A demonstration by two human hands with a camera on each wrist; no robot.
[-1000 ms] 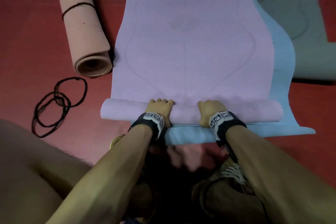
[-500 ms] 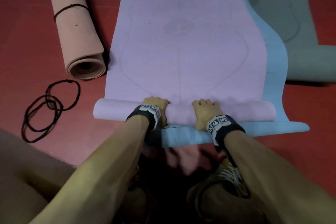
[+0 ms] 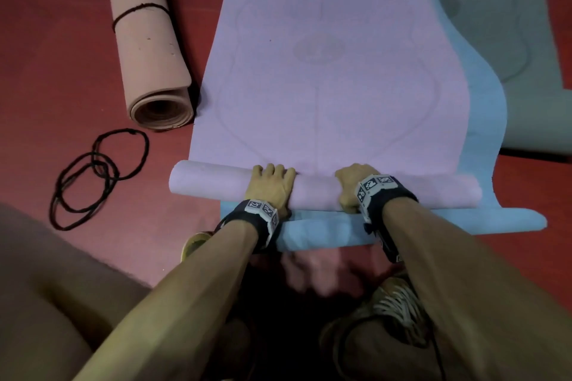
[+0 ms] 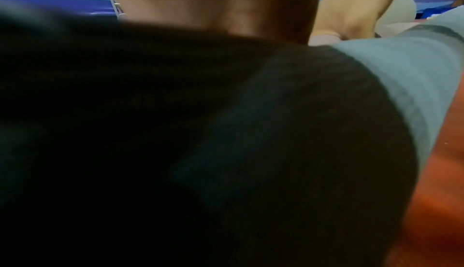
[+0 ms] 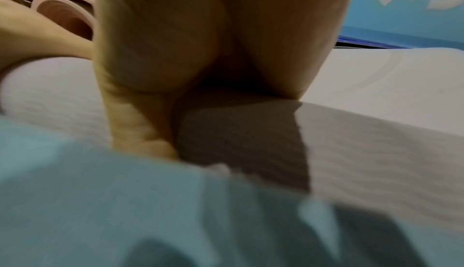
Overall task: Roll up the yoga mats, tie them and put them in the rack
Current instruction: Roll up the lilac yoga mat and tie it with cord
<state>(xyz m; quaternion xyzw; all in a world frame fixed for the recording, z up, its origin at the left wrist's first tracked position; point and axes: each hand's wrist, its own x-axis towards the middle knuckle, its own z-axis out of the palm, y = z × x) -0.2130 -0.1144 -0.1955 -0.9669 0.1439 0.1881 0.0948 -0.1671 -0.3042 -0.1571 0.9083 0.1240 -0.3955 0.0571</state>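
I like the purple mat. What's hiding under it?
A light blue mat lies under the purple mat, peeking out along its right side and near edge. Anything further beneath is covered.

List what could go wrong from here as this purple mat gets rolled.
1. The purple mat lies on the blue mat, which may drag or get caught in the roll.
2. Left hand and right hand grip near the middle, so the roll's free ends could loosen or telescope.
3. The black cords lie off to the left; reaching for them might let the roll unwind.
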